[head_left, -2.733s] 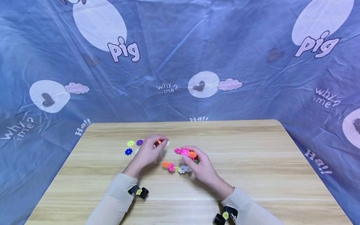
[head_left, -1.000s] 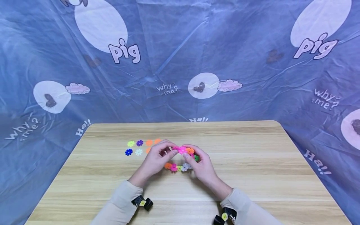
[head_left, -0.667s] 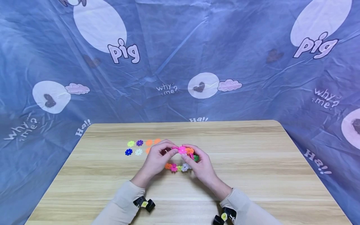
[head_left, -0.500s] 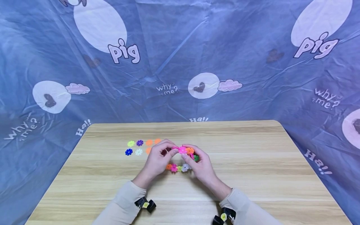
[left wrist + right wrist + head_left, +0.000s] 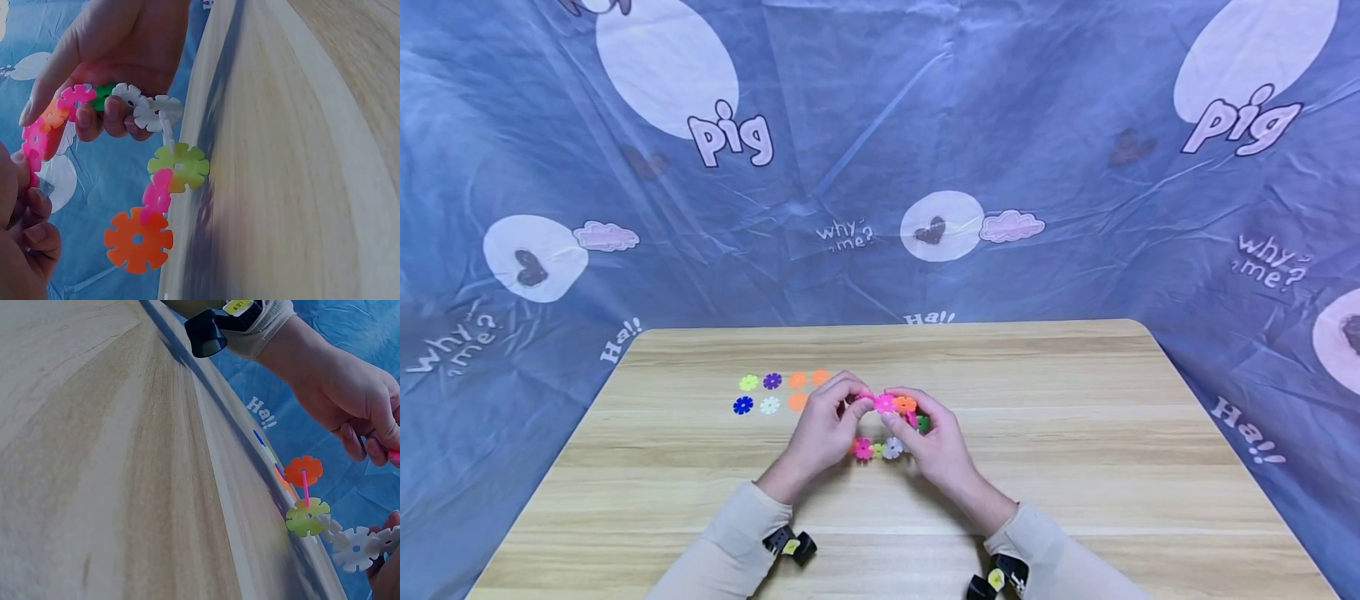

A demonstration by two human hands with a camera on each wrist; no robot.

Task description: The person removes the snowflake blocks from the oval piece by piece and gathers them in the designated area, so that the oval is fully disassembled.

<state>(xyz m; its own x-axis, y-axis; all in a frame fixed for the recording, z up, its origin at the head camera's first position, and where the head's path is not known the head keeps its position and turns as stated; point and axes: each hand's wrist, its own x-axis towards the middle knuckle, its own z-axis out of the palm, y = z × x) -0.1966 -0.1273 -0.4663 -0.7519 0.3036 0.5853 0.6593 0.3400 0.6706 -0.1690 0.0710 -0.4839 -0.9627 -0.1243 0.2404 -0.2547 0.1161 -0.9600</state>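
Observation:
A curved chain of flower-shaped interlocking plastic discs (image 5: 892,447) is held between both hands above the table. My left hand (image 5: 822,425) pinches its pink end (image 5: 32,147) between thumb and fingers. My right hand (image 5: 942,437) grips the chain near the orange, pink and green discs, thumb in front and fingers curled behind. From there white discs (image 5: 156,114), a yellow-green disc (image 5: 180,166) and a pink one lead down to a free-hanging orange disc (image 5: 138,240). What exactly sits inside the left fingertips is hidden.
Loose flower discs lie in two rows left of the hands: yellow-green (image 5: 748,382), purple (image 5: 772,381), blue (image 5: 742,405), white (image 5: 770,405) and several orange (image 5: 797,380). The wooden table (image 5: 1075,467) ends at a blue printed cloth (image 5: 865,167) behind.
My left hand has come right from beside the loose discs to the chain's pink end and has edged slightly further right since. The right hand keeps its hold nearly still.

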